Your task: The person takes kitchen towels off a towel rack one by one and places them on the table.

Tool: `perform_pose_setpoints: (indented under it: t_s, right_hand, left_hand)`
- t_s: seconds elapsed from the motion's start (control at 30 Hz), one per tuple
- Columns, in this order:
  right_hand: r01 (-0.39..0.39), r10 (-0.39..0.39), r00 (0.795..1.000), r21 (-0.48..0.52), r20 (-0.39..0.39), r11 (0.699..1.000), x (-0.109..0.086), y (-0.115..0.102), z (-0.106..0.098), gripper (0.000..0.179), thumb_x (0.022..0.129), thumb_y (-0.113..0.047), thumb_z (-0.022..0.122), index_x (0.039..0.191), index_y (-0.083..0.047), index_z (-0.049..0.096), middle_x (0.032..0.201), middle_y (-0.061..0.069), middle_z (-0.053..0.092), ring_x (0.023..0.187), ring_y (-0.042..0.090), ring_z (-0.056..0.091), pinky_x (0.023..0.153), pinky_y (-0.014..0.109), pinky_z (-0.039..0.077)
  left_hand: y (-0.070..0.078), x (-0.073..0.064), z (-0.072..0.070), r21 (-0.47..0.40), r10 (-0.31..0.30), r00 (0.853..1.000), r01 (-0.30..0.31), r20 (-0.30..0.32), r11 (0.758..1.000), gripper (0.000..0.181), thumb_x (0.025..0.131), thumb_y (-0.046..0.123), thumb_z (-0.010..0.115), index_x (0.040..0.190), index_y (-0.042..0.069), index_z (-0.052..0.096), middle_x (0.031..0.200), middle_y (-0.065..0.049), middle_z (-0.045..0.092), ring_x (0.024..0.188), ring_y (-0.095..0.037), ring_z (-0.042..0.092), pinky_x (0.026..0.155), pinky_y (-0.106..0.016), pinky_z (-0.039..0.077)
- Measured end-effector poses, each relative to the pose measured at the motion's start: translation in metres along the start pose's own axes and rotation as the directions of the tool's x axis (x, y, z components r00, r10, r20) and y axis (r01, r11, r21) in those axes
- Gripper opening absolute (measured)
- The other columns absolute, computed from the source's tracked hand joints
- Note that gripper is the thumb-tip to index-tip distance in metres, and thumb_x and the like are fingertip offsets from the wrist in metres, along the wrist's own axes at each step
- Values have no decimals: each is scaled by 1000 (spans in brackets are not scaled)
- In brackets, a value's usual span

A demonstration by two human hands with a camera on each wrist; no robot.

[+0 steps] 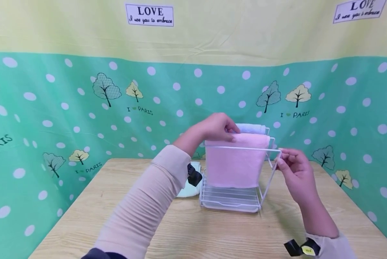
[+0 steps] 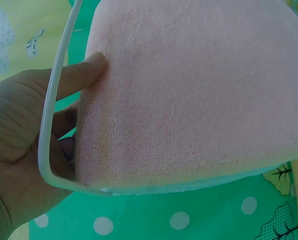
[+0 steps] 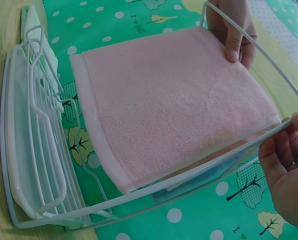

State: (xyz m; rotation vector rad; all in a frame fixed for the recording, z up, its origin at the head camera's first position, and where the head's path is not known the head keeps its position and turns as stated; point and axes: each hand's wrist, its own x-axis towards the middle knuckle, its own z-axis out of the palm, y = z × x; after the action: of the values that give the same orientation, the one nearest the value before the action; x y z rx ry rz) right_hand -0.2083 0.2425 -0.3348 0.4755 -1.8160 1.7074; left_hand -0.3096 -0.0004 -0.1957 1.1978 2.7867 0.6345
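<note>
A white wire rack (image 1: 262, 194) stands on the table with a pink towel (image 1: 233, 165) hung over one of its upper rails. My left hand (image 1: 217, 127) is at the towel's top fold; in the left wrist view the thumb (image 2: 93, 67) lies on the near face and the other fingers go behind, pinching the edge. With thumb and fingers, my right hand (image 1: 296, 172) grips the rack's front upper right corner. Behind the pink towel hangs a blue towel (image 1: 251, 128), mostly hidden.
A pale green folded cloth (image 1: 190, 189) lies on the wooden table (image 1: 141, 223), left of the rack and partly behind my left sleeve. The rack's base holds a shallow white tray (image 1: 232, 207) under wire slats. A green dotted curtain (image 1: 167, 100) rises behind the table.
</note>
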Motion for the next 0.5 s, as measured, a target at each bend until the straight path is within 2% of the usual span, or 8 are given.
perform_pose_setpoints:
  t_s: [0.17, 0.33, 0.5]
  right_hand:
    - [-3, 3, 1000, -10, 19, 1000, 1, -1, 0, 24, 96, 6, 53, 120, 7, 51, 98, 7, 57, 86, 16, 56, 77, 18, 54]
    - [-1, 1, 1000, -21, 8, 1000, 1, -3, 0, 24, 97, 6, 52, 120, 8, 51, 97, 10, 56, 85, 16, 56, 76, 18, 54]
    - [1, -1, 1000, -5, 4, 1000, 1, -3, 0, 23, 96, 8, 52, 119, 7, 52, 97, 9, 57, 85, 16, 57, 76, 19, 54]
  left_hand:
    - [1, 0, 1, -14, -8, 1000, 8, -12, 1000, 24, 87, 20, 75, 110, 15, 76, 74, 0, 61, 75, -14, 52, 63, -22, 44]
    - [3, 3, 0, -18, -10, 1000, 10, 7, 1000, 27, 86, 20, 76, 112, 14, 75, 79, 0, 64, 79, -13, 53, 67, -22, 44]
    - [3, 6, 1, -30, -3, 1000, 3, 21, 1000, 28, 86, 20, 76, 114, 13, 74, 87, 5, 68, 83, -10, 58, 72, -20, 48]
